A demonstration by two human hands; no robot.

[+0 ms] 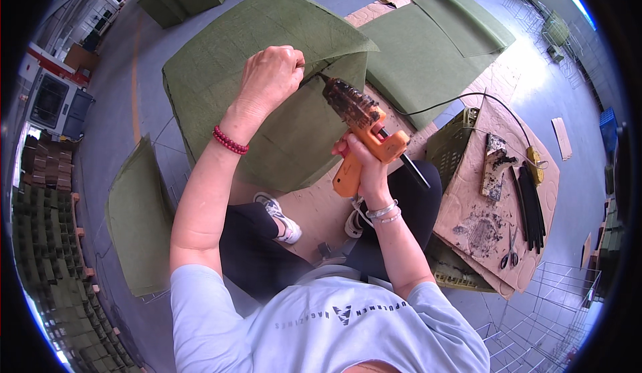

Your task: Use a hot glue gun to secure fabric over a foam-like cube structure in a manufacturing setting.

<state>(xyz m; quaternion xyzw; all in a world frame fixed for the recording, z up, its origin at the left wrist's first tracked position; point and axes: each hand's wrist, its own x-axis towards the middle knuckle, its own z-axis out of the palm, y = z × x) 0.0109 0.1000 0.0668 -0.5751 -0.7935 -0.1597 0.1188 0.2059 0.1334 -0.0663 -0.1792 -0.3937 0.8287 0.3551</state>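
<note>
Right hand (361, 155) is clenched around the orange glue gun (361, 129), nozzle touching the green felt panel (267, 72). Left hand (271, 75), just beside the nozzle, pinches that panel's folded edge. Scissors (509, 252) lie on cardboard (481, 219), right of the gun.

Glue gun (364, 129) against green felt (221, 58)

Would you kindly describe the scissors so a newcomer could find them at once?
Look to the person's right, at the cardboard sheet lying on a crate. The scissors lie near its lower edge, below the black glue sticks; they alone have looped handles.
</note>
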